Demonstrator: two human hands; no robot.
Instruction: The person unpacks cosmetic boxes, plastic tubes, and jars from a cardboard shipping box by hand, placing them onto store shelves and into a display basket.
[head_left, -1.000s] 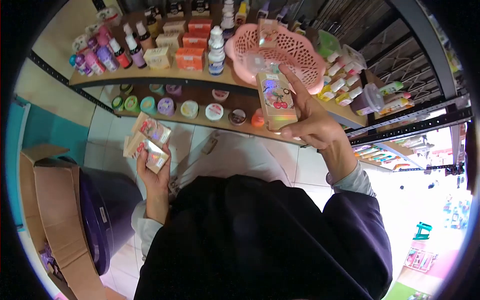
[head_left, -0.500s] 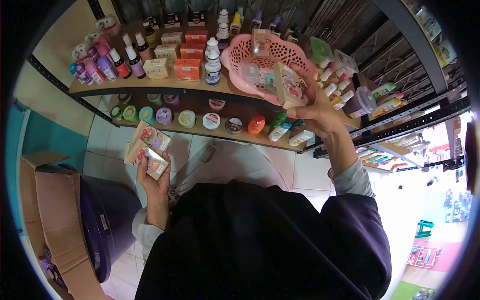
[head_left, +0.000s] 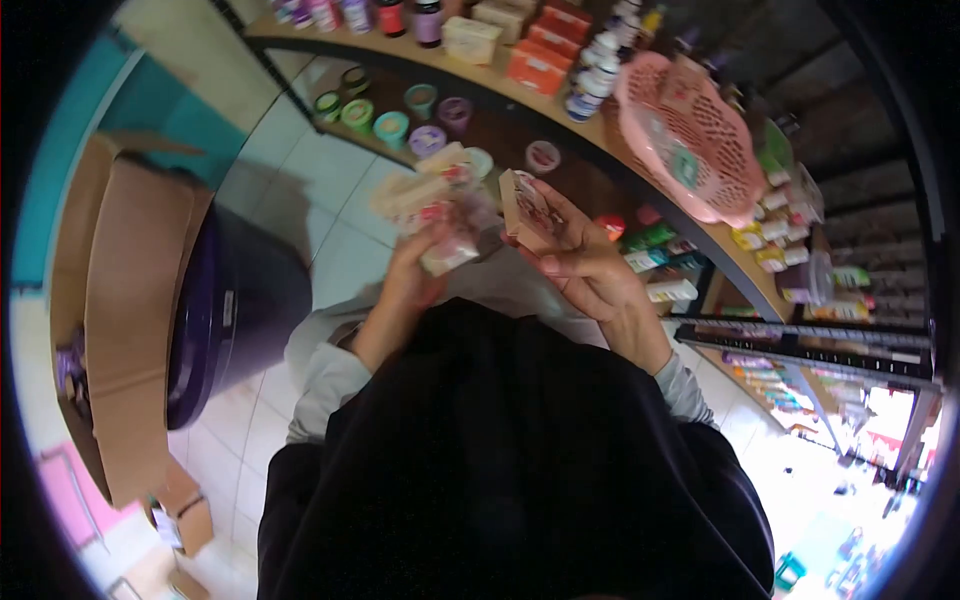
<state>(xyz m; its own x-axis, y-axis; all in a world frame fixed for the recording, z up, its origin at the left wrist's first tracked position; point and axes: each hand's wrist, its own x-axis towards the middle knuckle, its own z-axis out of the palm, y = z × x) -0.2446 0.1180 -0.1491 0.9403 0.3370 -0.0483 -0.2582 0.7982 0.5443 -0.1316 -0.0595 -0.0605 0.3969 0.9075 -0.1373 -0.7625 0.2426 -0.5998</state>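
My left hand [head_left: 420,262] is closed around several small cream boxes [head_left: 440,205] with red fruit printed on them; motion blurs them. Close by on the right, my right hand [head_left: 590,255] grips one more box [head_left: 528,212] of the same look between thumb and fingers, apart from the others. A pink perforated basket [head_left: 735,190] rests on the upper shelf, holding a box [head_left: 682,83] at its far end and a clear and green package [head_left: 683,165].
Orange boxes [head_left: 540,65] and white bottles [head_left: 592,85] line the upper shelf [head_left: 490,80]. Round tubs [head_left: 390,128] sit on the lower shelf. To my left are a purple bin [head_left: 250,300] and an open cardboard box [head_left: 130,320].
My right hand has brought its box away from the basket, down and left toward my left hand. The view has turned left, and the boxes in my left hand have shifted.
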